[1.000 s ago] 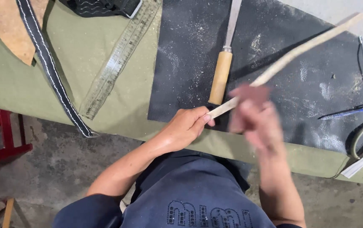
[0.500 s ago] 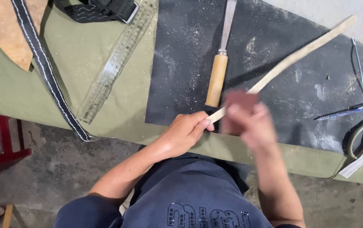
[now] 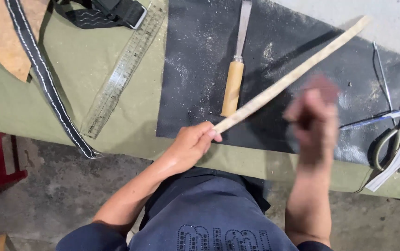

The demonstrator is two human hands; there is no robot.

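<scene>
My left hand [image 3: 188, 146] pinches the near end of a long, thin pale wooden strip [image 3: 293, 76]. The strip rises slantwise to the upper right over a dusty black mat [image 3: 195, 65]. My right hand [image 3: 314, 118] is blurred with motion just below the strip's middle, to the right of my left hand. Its fingers are curled around a small reddish-brown piece [image 3: 323, 86] that is too blurred to name. Whether the piece touches the strip I cannot tell.
A wooden-handled blade tool [image 3: 233, 86] lies on the mat beside the strip. On the green cloth [image 3: 83, 56] lie a metal ruler [image 3: 123, 69], a black stitched strap [image 3: 46, 88] and a buckled strap [image 3: 111, 11]. Scissors [image 3: 395, 139], a pen [image 3: 372, 120] and a thin spike [image 3: 382, 69] are at the right.
My right hand has slid from beside my left hand up and to the right along the strip. My left hand keeps its hold on the strip's end.
</scene>
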